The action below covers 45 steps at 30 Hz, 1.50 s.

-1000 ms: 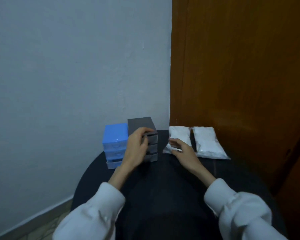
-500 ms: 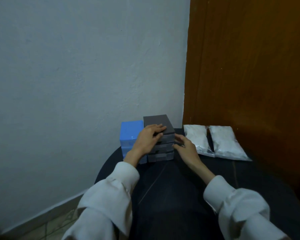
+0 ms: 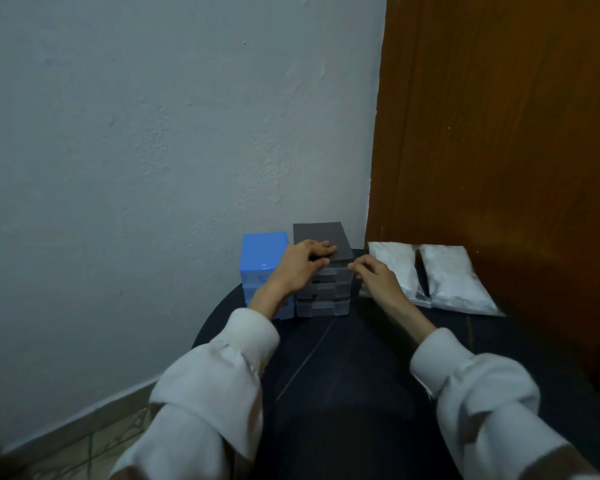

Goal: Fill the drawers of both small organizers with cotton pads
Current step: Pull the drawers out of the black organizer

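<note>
Grey organizer (image 3: 321,271) drawers half hidden: left hand (image 3: 298,268) flat atop, right hand's (image 3: 378,278) grip unclear.

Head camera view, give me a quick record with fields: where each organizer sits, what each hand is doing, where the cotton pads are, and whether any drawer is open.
gray organizer: on the dark round table, right of the blue one, touching it
blue organizer: against the wall
left hand: fingers rest on the gray organizer's top
right hand: fingertips at the top drawer's right front corner; grip unclear
cotton pads: two sealed bags lying side by side, right of the organizers
drawers: all look closed
pads in drawers: none visible
</note>
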{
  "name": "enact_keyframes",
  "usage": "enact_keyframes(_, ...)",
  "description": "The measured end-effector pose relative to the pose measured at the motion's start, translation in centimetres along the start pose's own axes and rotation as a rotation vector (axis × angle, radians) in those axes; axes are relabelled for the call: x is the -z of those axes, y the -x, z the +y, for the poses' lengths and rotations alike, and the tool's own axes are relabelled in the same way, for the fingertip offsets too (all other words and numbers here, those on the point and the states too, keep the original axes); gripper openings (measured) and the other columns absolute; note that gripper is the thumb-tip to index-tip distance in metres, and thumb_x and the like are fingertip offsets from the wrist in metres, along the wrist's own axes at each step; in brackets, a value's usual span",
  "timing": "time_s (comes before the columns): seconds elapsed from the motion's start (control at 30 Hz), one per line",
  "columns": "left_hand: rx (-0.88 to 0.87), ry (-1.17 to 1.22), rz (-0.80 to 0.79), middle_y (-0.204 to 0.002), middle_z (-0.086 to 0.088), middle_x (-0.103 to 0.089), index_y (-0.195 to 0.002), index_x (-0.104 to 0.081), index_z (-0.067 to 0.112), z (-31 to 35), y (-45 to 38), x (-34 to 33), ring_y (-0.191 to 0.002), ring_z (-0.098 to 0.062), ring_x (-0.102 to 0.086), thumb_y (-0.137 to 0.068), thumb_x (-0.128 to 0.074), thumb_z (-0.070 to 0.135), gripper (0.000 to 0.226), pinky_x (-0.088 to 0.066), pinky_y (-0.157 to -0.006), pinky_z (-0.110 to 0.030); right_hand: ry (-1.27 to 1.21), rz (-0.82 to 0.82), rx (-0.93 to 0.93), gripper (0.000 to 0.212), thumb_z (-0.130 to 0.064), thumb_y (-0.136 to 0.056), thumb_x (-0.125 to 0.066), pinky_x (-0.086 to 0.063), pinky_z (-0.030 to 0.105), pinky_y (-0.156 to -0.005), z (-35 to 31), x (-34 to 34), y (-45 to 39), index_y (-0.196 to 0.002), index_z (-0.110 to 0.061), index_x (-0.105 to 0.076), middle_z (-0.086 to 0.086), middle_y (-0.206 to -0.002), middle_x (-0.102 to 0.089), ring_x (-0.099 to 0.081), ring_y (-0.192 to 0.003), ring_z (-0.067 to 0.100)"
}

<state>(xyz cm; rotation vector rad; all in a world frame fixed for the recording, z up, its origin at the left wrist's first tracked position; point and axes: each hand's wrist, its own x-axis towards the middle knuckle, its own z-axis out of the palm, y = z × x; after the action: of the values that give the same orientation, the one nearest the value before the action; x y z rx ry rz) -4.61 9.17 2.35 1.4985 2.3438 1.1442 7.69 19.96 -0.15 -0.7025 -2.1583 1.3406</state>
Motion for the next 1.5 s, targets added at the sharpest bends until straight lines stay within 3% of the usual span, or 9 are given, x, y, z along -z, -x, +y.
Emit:
enact_keyframes(0.27,-0.064,-0.128,0.026,-0.143,-0.002,-0.045,-0.132,-0.052,0.017,-0.3,0.3,-0.2,-0.135,-0.018,-0.035,-0.096,-0.051,0.018,0.037,-0.026,-0.111,-0.031,-0.012,0.031,0.055,0.014,-0.015,-0.096,-0.046,-0.040,0.015,-0.070,0.3,0.3,1.8,-0.088,-0.014,-0.057,-0.002,-0.087,-0.057,-0.053,-0.082,0.006)
enact_keyframes(0.4,-0.150,-0.274,0.042,-0.141,0.000,-0.048,-0.133,-0.051,0.022,-0.5,0.1,0.2,-0.131,-0.018,-0.041,-0.096,-0.050,0.021,0.038,-0.034,-0.107,-0.035,-0.054,0.143,0.025,0.017,-0.021,-0.092,-0.056,-0.046,0.022,-0.081,-0.2,-0.2,1.7,-0.105,-0.011,-0.059,0.001,-0.099,-0.059,-0.056,-0.093,0.011)
enact_keyframes(0.5,-0.215,-0.380,0.005,-0.140,-0.003,-0.049,-0.137,-0.046,0.023,-0.3,-0.1,0.4,-0.132,-0.021,-0.039,-0.097,-0.048,0.020,0.041,-0.027,-0.110,-0.036,-0.012,0.187,0.010,0.029,-0.021,-0.092,-0.057,-0.043,0.021,-0.082,-0.9,-0.6,1.4,-0.118,-0.008,-0.057,0.005,-0.108,-0.060,-0.053,-0.094,0.009)
enact_keyframes(0.67,-0.193,-0.282,-0.052,-0.145,-0.005,-0.042,-0.134,-0.051,0.024,-0.5,-0.5,0.2,-0.129,-0.020,-0.043,-0.098,-0.046,0.022,0.036,-0.032,-0.103,-0.026,0.055,0.207,0.038,0.034,-0.015,-0.089,-0.061,-0.040,0.016,-0.079,-1.6,-1.2,1.5,-0.122,-0.005,-0.057,0.004,-0.109,-0.062,-0.054,-0.096,0.007)
enact_keyframes(0.9,-0.152,-0.235,-0.038,-0.146,-0.006,-0.041,-0.133,-0.052,0.023,-0.6,-0.7,0.2,-0.131,-0.021,-0.041,-0.098,-0.047,0.020,0.035,-0.032,-0.107,-0.031,0.164,0.128,0.044,0.042,-0.011,-0.089,-0.060,-0.043,0.010,-0.067,-1.4,-0.2,3.4,-0.129,-0.009,-0.051,0.008,-0.118,-0.061,-0.051,-0.091,0.005)
enact_keyframes(1.0,-0.150,-0.237,-0.022,-0.146,-0.006,-0.041,-0.133,-0.051,0.022,-0.5,-0.7,0.0,-0.132,-0.021,-0.040,-0.098,-0.046,0.019,0.036,-0.032,-0.108,-0.032,0.201,0.117,0.046,0.050,-0.011,-0.091,-0.057,-0.042,0.019,-0.082,-1.9,-0.1,3.6,-0.138,-0.009,-0.041,0.009,-0.126,-0.055,-0.053,-0.105,0.013)
enact_keyframes(1.17,-0.135,-0.239,-0.003,-0.146,-0.007,-0.041,-0.134,-0.051,0.023,-0.7,-0.7,-0.3,-0.132,-0.021,-0.039,-0.098,-0.046,0.020,0.036,-0.031,-0.109,-0.033,0.165,0.099,0.037,0.045,-0.004,-0.094,-0.048,-0.039,0.018,-0.084,-2.6,-0.5,2.7,-0.138,-0.008,-0.041,0.011,-0.131,-0.053,-0.052,-0.112,0.015)
enact_keyframes(1.37,-0.124,-0.217,0.007,-0.145,-0.006,-0.043,-0.132,-0.053,0.022,-0.6,-1.0,-0.4,-0.131,-0.021,-0.040,-0.098,-0.046,0.020,0.035,-0.030,-0.109,-0.032,0.165,0.108,0.069,0.036,-0.009,-0.097,-0.046,-0.041,0.004,-0.056,-1.7,-0.2,4.1,-0.132,-0.012,-0.048,0.007,-0.129,-0.054,-0.044,-0.098,0.002)
enact_keyframes(1.5,-0.111,-0.211,0.009,-0.145,-0.006,-0.043,-0.132,-0.053,0.020,-0.4,-0.9,-0.4,-0.131,-0.021,-0.041,-0.098,-0.046,0.019,0.035,-0.030,-0.108,-0.031,0.169,0.122,0.078,0.035,-0.010,-0.096,-0.048,-0.041,0.008,-0.056,-1.6,-0.3,4.8,-0.131,-0.013,-0.050,0.007,-0.127,-0.055,-0.047,-0.096,0.002)
